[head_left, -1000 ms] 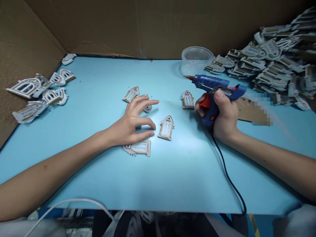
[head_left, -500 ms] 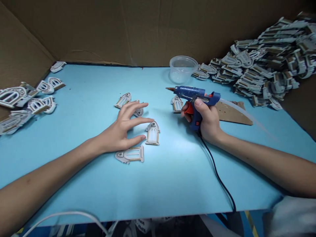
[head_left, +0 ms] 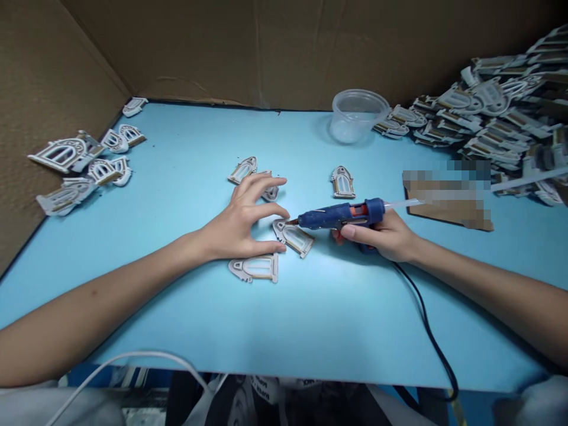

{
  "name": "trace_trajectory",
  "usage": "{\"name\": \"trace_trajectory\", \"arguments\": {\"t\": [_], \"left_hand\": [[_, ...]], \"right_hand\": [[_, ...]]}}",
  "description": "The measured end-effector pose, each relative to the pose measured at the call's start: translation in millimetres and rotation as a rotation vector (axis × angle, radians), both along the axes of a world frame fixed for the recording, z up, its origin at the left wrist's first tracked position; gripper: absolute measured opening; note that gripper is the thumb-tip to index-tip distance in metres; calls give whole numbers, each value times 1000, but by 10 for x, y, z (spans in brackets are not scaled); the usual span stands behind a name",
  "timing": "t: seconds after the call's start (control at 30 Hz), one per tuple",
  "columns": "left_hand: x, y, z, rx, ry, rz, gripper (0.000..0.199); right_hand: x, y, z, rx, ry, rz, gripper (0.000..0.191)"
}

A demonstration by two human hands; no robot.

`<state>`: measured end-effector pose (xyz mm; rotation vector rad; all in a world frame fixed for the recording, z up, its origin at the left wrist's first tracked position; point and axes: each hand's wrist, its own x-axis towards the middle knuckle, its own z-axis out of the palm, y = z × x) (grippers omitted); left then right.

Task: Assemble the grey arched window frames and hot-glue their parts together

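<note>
My right hand (head_left: 388,236) is wrapped round a blue hot glue gun (head_left: 341,216) with a clear glue stick in its back end. The nozzle points left and meets the tip of a small arched window piece (head_left: 298,238), or hovers just over it. My left hand (head_left: 248,222) has its fingers spread, with forefinger and thumb on either side of that piece's pointed end. Below the thumb lies a second arched piece (head_left: 256,268) on its side. Two more pieces (head_left: 243,170) sit behind the left fingers, one partly covered. Another piece (head_left: 343,182) lies beyond the gun.
A clear plastic tub (head_left: 357,118) stands at the back. Piled window pieces (head_left: 497,130) fill the right rear; several others (head_left: 66,154) lie at left. A cardboard scrap (head_left: 448,207), partly pixelated, lies at right. Cardboard walls (head_left: 213,53) enclose the blue table (head_left: 186,313). The gun's black cord (head_left: 428,319) runs off the front edge.
The glue gun has come down and its nozzle is now at the window piece between my left fingers. That piece has turned, its base now towards the lower right. The view has shifted.
</note>
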<state>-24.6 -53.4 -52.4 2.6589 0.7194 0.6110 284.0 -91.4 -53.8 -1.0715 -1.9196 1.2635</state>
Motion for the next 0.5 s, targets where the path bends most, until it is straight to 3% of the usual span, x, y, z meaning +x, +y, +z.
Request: {"name": "trace_trajectory", "arguments": {"t": [0.2,0.5], "left_hand": [[5,-5,7,-27,-8,35,31],[13,3,-15,-44,-58,41,30]], "right_hand": [[36,7,7,91,-177,1,45],[9,0,12,147,-216,14,46]]}}
